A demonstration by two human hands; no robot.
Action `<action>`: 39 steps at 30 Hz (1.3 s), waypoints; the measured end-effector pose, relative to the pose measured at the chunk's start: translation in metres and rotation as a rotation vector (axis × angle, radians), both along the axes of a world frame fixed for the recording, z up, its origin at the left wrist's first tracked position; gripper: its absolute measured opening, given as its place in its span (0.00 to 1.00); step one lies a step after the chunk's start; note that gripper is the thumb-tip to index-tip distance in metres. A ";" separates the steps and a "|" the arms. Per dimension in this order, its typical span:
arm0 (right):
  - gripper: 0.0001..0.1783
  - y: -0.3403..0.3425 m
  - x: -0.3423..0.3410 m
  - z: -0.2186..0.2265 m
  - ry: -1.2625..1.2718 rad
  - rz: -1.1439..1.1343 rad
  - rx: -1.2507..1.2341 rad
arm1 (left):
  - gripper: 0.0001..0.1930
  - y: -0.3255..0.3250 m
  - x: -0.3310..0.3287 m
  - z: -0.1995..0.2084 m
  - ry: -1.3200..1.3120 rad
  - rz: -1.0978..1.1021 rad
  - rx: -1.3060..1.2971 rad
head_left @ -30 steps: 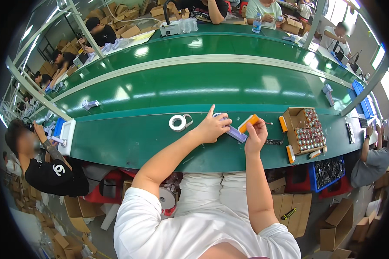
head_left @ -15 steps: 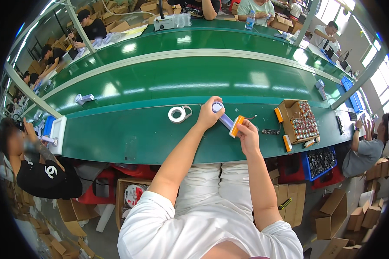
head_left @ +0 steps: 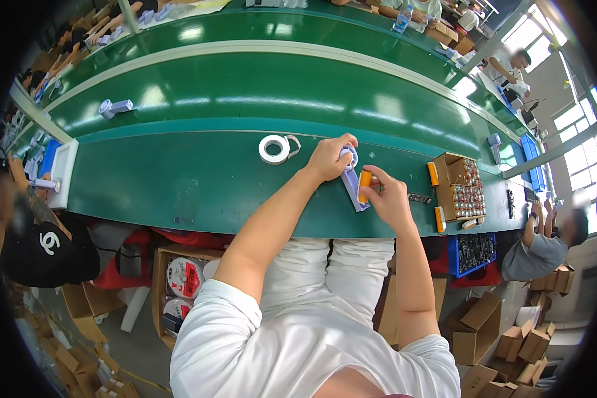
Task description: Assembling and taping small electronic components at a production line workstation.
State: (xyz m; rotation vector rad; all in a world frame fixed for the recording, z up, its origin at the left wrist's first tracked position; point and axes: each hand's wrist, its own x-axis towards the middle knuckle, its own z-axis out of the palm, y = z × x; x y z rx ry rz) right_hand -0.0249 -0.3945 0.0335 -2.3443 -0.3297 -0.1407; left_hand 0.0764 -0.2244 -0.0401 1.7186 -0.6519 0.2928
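Observation:
My left hand (head_left: 330, 159) is closed around the round head of a lavender handheld fan housing (head_left: 355, 196). The housing's open, hollow handle slants down toward me, just above the green bench. An orange cylindrical battery (head_left: 364, 186) is pinched between the fingers and thumb of my right hand (head_left: 388, 199). That battery stands lengthwise against the handle's hollow; whether it sits inside cannot be made out. Part of the fan head is hidden by my left fingers.
A white tape roll (head_left: 264, 158) lies left of my hands. On the right stand an open cardboard box (head_left: 450, 174) of small round metal parts, two orange batteries (head_left: 433, 174) and a dark circuit strip (head_left: 420, 198). Another fan housing (head_left: 116, 107) rests on the green belt. Co-workers sit on both sides.
My right hand has turned the battery more upright and brought it along the handle. The housing now points more steeply toward me. The whole view has shifted as my head moved.

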 end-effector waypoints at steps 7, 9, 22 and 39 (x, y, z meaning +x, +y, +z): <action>0.22 0.011 0.002 0.006 -0.087 0.019 -0.269 | 0.12 0.002 -0.001 0.003 -0.023 0.016 -0.007; 0.22 0.013 0.002 0.008 -0.091 0.028 -0.330 | 0.12 0.002 -0.002 0.003 -0.036 0.005 -0.029; 0.24 0.010 -0.001 0.009 0.017 0.097 -0.250 | 0.12 0.000 -0.001 0.000 -0.057 -0.029 -0.037; 0.18 0.024 0.015 0.014 0.147 0.251 -0.723 | 0.14 -0.001 0.000 -0.005 -0.071 -0.011 -0.008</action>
